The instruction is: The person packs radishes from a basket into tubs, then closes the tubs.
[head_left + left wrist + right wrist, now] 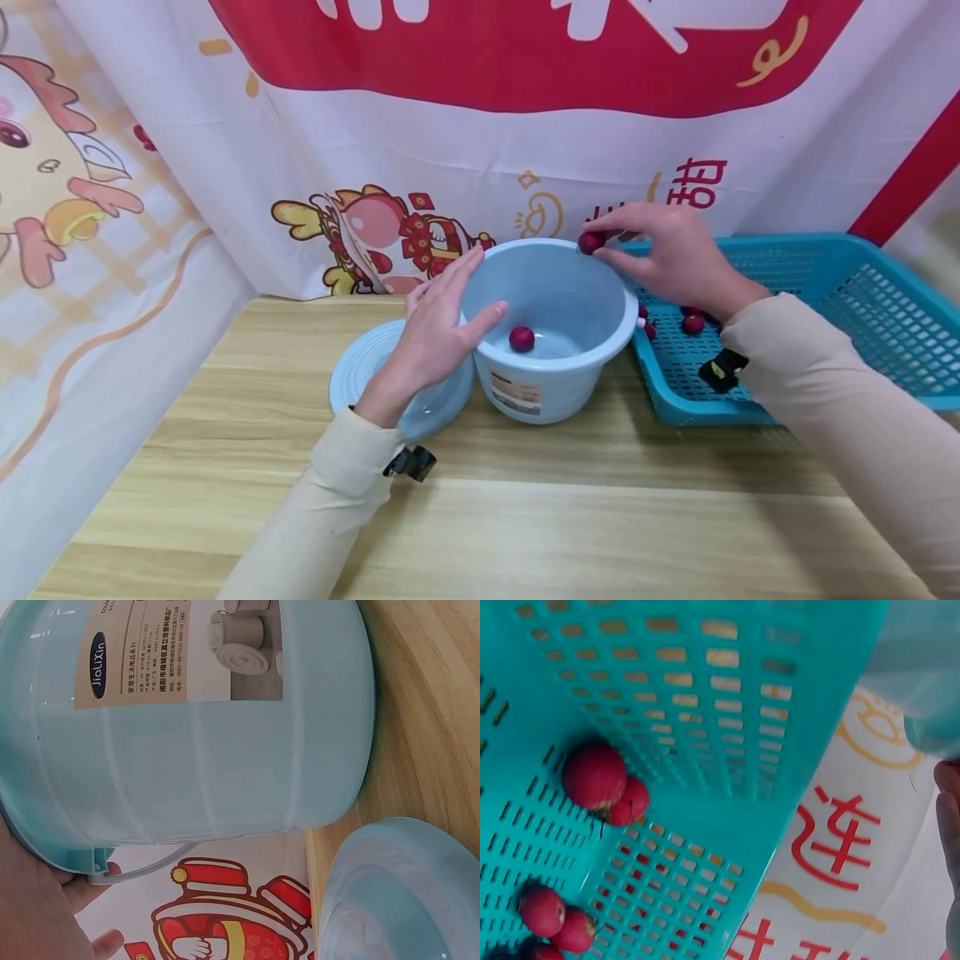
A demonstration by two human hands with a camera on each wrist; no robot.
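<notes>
A light blue plastic bucket [551, 392] stands upright on the table, with one red radish [521, 338] on its inside bottom. My left hand [435, 329] is at the bucket's left rim, fingers extended along the outside and thumb over the edge. The left wrist view shows that hand [37, 915] beside the bucket's handle mount [96, 860]. Over the right rim, my right hand [678, 250] pinches another radish [591, 242] between thumb and fingers. Several more radishes [594, 775] lie in the teal basket [810, 742]; the right forearm hides part of it in the head view.
A round light blue lid [367, 354] lies on the wooden table [525, 533], left of the bucket and partly under the left hand. The basket's left wall stands close to the bucket's right side. A printed cloth [450, 150] hangs behind the table.
</notes>
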